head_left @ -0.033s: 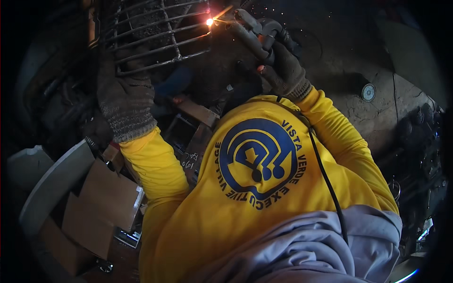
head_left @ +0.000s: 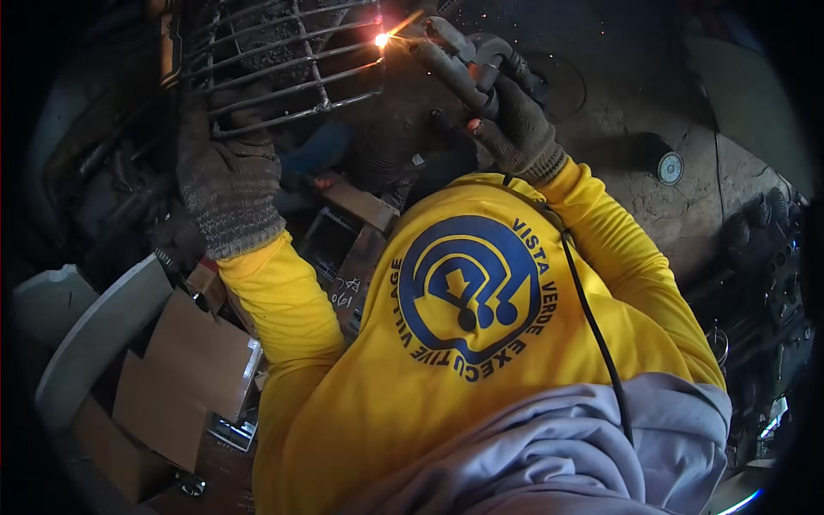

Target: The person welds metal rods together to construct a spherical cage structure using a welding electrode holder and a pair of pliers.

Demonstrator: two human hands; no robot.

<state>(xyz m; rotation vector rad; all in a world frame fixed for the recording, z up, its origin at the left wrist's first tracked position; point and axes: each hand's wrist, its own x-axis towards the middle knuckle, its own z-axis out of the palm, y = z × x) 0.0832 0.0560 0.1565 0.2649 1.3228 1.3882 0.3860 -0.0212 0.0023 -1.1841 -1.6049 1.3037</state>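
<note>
A metal grille of welded bars [head_left: 324,106] is at the top left. My left hand [head_left: 229,176], in a grey-brown knit glove, grips its lower left part; the fingers are partly hidden behind the bars. My right hand [head_left: 521,133], gloved alike with one fingertip bare, is closed around a welding electrode holder [head_left: 459,75]. A bright glowing spot [head_left: 382,39] burns at the grille's right edge, with an orange streak and sparks near the holder's tip. The electrode itself is hard to make out in the glare.
Cardboard pieces [head_left: 184,365] and a curved pale panel [head_left: 103,339] lie at the left. A dark cylinder with a pale round end [head_left: 670,168] lies on the floor at the right. Dark clutter lines the right edge. A black cord [head_left: 596,339] runs across my yellow shirt.
</note>
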